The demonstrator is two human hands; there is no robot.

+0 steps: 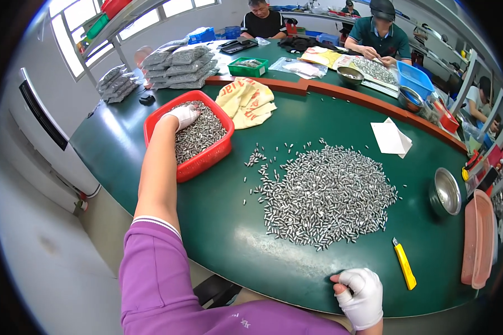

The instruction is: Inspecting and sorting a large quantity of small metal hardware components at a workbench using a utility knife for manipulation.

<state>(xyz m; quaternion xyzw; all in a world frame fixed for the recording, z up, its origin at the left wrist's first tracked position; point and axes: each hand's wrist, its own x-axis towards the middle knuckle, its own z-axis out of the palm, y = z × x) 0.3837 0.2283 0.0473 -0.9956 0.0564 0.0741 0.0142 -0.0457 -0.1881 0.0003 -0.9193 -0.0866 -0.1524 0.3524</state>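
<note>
1. Left hand [185,115], white-covered with bare fingertips, reaches into the red basin [208,160]; fingers rest among small metal pieces [202,139]. Cannot tell whether they clamp any.
2. Basin sits at the left of the green table [229,237], a crumpled yellow sack [246,103] just beside its right side.
3. Large heap of like metal pieces [327,195] at mid-table; strays scatter mostly along its left and upper edges.
4. Right hand [361,296], also white-covered, at the near table edge, below the heap. Fingers curled together, loose fist; contents, if any, hidden.
5. Yellow cutter [404,264] lies right of the heap, near a steel bowl [445,192] and pink tray [477,240].
</note>
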